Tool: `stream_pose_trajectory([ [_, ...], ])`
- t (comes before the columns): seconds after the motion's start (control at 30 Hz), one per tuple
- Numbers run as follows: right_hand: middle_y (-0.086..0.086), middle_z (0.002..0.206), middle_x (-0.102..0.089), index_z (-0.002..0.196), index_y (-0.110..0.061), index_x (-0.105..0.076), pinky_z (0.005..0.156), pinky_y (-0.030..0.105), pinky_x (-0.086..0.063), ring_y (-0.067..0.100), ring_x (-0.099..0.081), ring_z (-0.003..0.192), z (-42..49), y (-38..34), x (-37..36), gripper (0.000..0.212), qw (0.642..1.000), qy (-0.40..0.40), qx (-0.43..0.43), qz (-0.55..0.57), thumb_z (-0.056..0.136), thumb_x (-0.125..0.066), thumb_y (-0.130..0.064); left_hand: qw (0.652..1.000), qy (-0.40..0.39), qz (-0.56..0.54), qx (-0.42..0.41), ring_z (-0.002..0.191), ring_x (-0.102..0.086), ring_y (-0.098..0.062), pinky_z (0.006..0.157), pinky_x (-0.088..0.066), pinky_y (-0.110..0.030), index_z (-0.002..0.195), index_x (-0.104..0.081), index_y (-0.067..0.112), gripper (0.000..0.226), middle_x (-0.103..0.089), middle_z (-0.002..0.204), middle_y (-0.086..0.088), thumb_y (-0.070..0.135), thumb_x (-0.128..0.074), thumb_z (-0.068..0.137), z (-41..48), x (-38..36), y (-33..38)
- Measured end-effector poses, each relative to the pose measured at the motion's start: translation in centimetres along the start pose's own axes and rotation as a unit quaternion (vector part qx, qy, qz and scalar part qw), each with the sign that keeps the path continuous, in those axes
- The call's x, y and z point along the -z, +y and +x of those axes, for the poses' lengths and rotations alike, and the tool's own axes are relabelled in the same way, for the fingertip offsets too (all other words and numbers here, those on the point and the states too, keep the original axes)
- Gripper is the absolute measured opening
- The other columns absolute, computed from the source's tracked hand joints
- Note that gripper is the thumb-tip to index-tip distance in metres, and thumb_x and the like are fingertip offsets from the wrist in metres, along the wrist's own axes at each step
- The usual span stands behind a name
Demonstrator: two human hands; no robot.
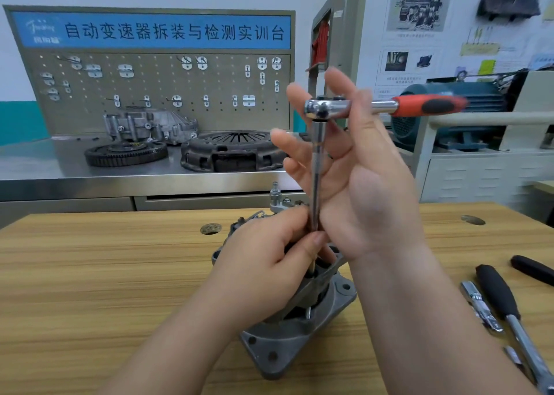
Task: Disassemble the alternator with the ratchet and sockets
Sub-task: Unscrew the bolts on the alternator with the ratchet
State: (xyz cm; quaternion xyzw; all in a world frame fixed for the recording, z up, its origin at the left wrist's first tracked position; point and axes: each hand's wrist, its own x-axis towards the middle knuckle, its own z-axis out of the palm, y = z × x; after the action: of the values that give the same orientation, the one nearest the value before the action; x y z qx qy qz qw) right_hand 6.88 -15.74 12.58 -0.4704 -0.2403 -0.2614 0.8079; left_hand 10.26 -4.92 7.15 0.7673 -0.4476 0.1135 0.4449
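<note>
- Grey cast-metal alternator [287, 343] looked heavy and rigid, best steadied by its housing.
- Left hand [269, 259] pinched the slim steel extension bar [316, 169].
- Right hand [368, 184] lay with fingers straight against the red-handled chrome ratchet [389, 106].

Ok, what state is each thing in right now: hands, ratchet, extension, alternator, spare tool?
ratchet: handle level, head seated on top of the extension bar.
extension bar: upright, lower end down in the alternator.
alternator: standing on the wooden table, housing not yet apart.
left hand: pinches the extension bar low down.
right hand: open, fingers straight against the ratchet head.
black-handled tool: lying untouched on the table, right side.
</note>
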Motion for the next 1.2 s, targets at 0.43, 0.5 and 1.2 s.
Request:
stream_pose_trajectory([
  [0.43, -0.004, 0.101, -0.074, 0.113, -0.026, -0.059, 0.073, 0.027, -0.052, 0.019, -0.072, 0.080, 0.06, 0.02, 0.01, 0.035, 1.000, 0.002, -0.030, 0.003, 0.091, -0.039, -0.045, 1.000, -0.008, -0.015, 0.009, 0.075, -0.062, -0.001, 0.071, -0.051, -0.033, 0.092, -0.064, 0.028, 0.020, -0.067, 0.079, 0.025, 0.034, -0.045, 0.087, 0.01, 0.10, 0.08],
  [0.5, -0.003, 0.104, -0.073, 0.109, -0.027, -0.061, 0.074, 0.026, -0.051, 0.018, -0.071, 0.084, -0.03, 0.09, -0.17, 0.027, 1.000, 0.007, 0.005, -0.025, 0.090, -0.046, -0.041, 1.000, -0.009, -0.019, 0.021, 0.077, -0.064, -0.002, 0.074, -0.052, -0.035, 0.091, -0.065, 0.027, 0.022, -0.069, 0.081, 0.022, 0.035, -0.045, 0.086, 0.09, 0.10, 0.11],
  [1.2, -0.009, 0.112, -0.069, 0.104, -0.030, -0.067, 0.085, 0.029, -0.050, 0.018, -0.069, 0.097, -0.24, 0.02, -0.20, 0.020, 0.993, -0.006, 0.085, -0.082, 0.091, -0.052, -0.026, 1.000, 0.015, 0.021, 0.010, 0.072, -0.065, -0.007, 0.067, -0.052, -0.038, 0.091, -0.065, 0.027, 0.030, -0.069, 0.082, 0.023, 0.045, -0.042, 0.085, 0.02, -0.15, 0.61],
])
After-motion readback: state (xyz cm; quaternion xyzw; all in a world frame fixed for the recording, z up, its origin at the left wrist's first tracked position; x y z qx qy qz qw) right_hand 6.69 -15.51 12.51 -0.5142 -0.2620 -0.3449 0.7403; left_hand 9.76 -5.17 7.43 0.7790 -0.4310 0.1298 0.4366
